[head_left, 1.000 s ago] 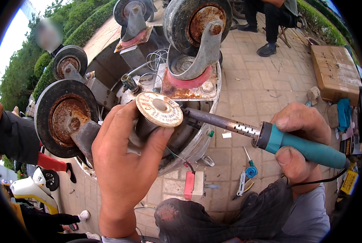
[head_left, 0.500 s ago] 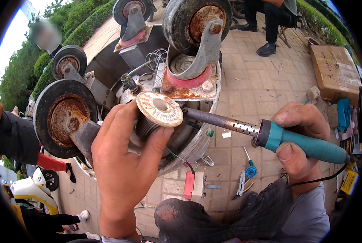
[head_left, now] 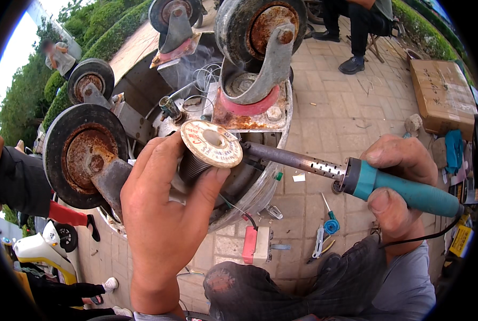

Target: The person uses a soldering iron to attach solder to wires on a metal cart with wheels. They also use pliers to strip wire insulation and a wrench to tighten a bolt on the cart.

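My left hand point(head_left: 164, 214) is closed around a spool of solder wire point(head_left: 209, 144), its pale printed end tilted up toward me. The fingertips of that hand are behind the spool. In my right hand point(head_left: 404, 158) is a soldering iron point(head_left: 410, 193) with a teal handle and a perforated metal barrel. It points left, its tip end close to the spool's right rim; whether they touch I cannot tell. Both hands are over an upturned round metal machine base point(head_left: 279, 160) with caster wheels point(head_left: 94, 155). Thin loose wire point(head_left: 207, 77) lies inside the base, with faint smoke nearby.
On the paving lie a red and white block point(head_left: 255, 243), a teal-handled tool point(head_left: 331, 224) and small scraps. A cardboard box point(head_left: 443, 96) stands at far right. The iron's black cord point(head_left: 421, 239) trails past my knee. Other people are at the left and far edges.
The soldering iron and my right hand have shifted slightly right. Faint smoke now shows over the base. A person in the upper left background has moved. My left hand keeps the spool nearly still.
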### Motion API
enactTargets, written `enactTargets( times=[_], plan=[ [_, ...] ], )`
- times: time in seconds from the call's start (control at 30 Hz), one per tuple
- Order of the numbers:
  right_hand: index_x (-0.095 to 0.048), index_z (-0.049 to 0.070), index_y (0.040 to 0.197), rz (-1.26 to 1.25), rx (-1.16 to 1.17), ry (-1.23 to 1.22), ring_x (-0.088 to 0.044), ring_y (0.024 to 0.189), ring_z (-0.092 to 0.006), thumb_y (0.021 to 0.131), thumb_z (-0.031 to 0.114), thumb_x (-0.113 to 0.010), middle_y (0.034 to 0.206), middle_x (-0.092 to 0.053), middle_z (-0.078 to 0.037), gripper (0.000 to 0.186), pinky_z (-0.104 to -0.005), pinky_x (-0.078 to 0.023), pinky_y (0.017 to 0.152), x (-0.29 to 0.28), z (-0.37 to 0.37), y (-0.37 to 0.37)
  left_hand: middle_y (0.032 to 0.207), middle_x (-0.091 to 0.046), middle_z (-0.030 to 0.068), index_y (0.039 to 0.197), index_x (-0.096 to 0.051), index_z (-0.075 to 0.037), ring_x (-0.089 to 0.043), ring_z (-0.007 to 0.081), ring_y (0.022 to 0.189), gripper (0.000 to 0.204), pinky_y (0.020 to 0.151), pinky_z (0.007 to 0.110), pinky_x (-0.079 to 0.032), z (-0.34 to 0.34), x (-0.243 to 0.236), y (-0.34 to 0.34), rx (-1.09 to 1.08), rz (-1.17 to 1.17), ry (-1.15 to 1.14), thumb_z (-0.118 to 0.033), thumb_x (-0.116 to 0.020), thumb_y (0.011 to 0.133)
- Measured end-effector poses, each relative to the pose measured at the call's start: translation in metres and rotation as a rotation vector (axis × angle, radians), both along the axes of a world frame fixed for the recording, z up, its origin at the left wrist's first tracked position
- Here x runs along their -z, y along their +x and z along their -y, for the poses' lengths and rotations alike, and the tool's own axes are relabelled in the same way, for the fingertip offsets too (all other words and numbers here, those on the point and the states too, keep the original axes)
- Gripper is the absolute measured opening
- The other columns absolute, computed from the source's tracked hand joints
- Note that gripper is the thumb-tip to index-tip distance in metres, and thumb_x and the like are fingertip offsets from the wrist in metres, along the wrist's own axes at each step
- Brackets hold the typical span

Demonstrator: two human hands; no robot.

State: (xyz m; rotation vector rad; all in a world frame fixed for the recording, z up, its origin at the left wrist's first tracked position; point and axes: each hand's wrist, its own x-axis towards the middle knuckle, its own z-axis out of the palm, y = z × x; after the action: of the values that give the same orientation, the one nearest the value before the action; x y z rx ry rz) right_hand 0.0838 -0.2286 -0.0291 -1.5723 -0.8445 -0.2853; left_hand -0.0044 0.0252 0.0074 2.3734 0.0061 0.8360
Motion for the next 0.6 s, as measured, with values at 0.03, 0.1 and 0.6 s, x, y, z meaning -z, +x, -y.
enactTargets(
  times=[0.03,0.1,0.6],
  plan=[
    [-0.056,0.002,0.097,-0.002,0.007,0.003,-0.056,0.068,-0.0147,0.075,0.036,-0.077,0.081,-0.056,-0.007,0.046,-0.0256,-0.045,0.058,0.0,-0.0001,0.0001,0.092,-0.063,0.015,0.106,-0.062,0.005,-0.062,0.0268,0.08,0.037,0.073,0.032,-0.048,0.0,0.0,-0.0001,-0.002,0.001,-0.007,-0.001,-0.076,0.073],
    [-0.056,0.002,0.097,-0.007,0.02,-0.006,-0.056,0.068,-0.0146,0.075,0.037,-0.077,0.081,-0.056,-0.008,0.046,-0.0257,-0.045,0.059,0.0001,-0.0005,-0.0009,0.092,-0.062,0.0149,0.106,-0.062,0.005,-0.061,0.0268,0.08,0.037,0.072,0.032,-0.048,0.0001,-0.0005,-0.0008,-0.008,-0.014,-0.016,-0.001,-0.076,0.073],
    [-0.056,0.002,0.097,-0.027,0.01,-0.003,-0.056,0.067,-0.0138,0.076,0.038,-0.076,0.081,-0.055,-0.008,0.046,-0.0248,-0.044,0.058,-0.0004,0.0001,-0.0009,0.093,-0.061,0.0027,0.11,-0.059,0.005,-0.055,0.0078,0.085,0.03,0.076,0.022,-0.044,-0.0004,-0.0033,-0.0032,-0.015,-0.05,0.078,-0.002,-0.071,0.084]
  ],
)
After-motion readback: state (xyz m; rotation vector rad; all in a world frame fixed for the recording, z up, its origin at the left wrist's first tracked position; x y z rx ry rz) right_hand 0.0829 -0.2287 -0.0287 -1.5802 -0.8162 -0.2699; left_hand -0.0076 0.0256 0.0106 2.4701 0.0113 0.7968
